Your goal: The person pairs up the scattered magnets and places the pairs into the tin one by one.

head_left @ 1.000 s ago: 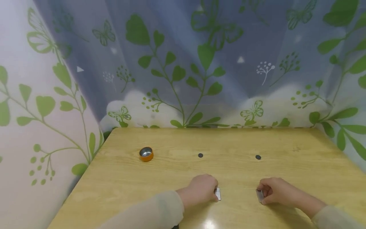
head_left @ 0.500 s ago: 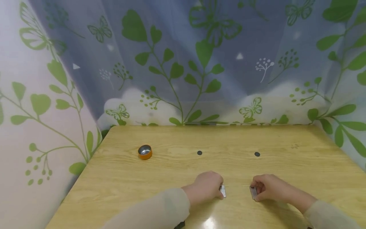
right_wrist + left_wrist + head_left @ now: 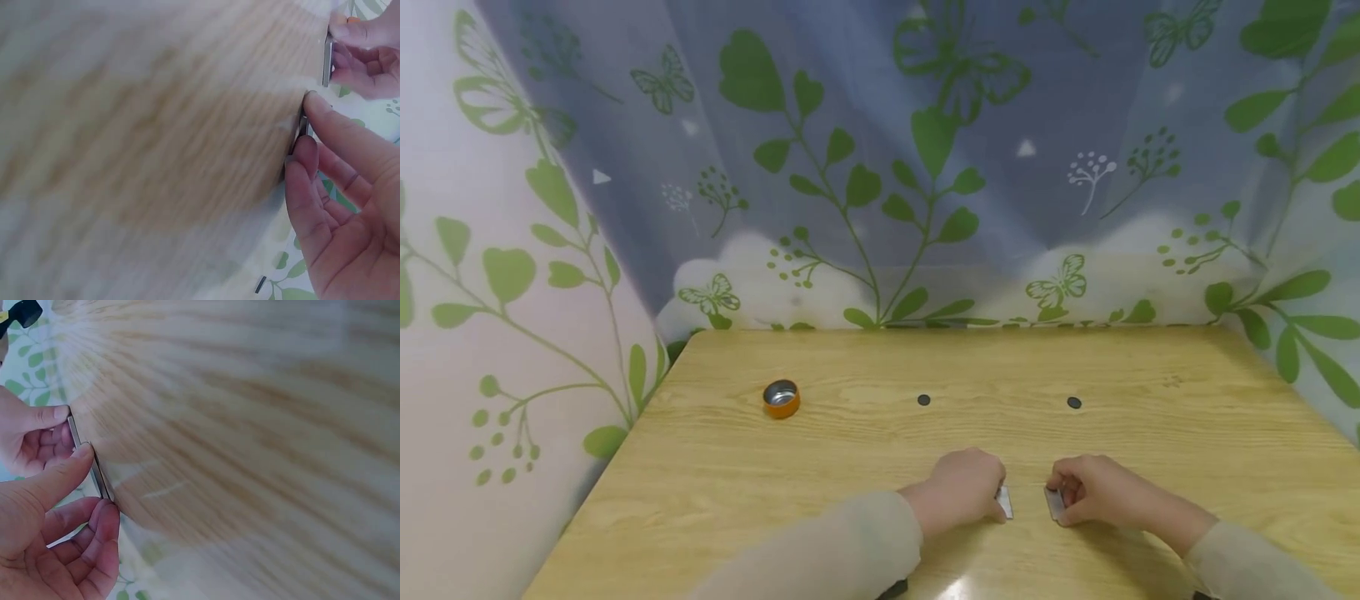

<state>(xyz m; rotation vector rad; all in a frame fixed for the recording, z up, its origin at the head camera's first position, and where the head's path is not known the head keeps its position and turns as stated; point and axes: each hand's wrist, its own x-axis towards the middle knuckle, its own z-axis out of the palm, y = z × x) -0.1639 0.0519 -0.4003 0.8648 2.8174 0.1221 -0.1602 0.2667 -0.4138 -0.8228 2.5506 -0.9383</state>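
Observation:
In the head view, my left hand (image 3: 962,493) pinches a small, thin, silvery rectangular piece (image 3: 1005,503) between thumb and fingers, low over the table. Opposite it, my right hand (image 3: 1101,493) pinches a similar grey, flat rectangular piece (image 3: 1055,504). A narrow gap separates the two pieces in that view. Seen from the left wrist, the left thumb and fingertips hold the piece (image 3: 99,478) at its two ends. The right wrist view has the right hand's piece (image 3: 304,125) on edge, largely covered by thumb and fingers. What the pieces are cannot be told.
On the wooden table (image 3: 842,358), a small orange cup (image 3: 781,400) with a metallic inside stands at the left. Two flat black discs lie behind the hands, a left disc (image 3: 924,400) and a right disc (image 3: 1074,402). A leaf-patterned curtain (image 3: 850,208) hangs behind the table.
Both hands have moved towards each other with their flat pieces, the left hand to the right and the right hand to the left. The gap between the pieces has narrowed.

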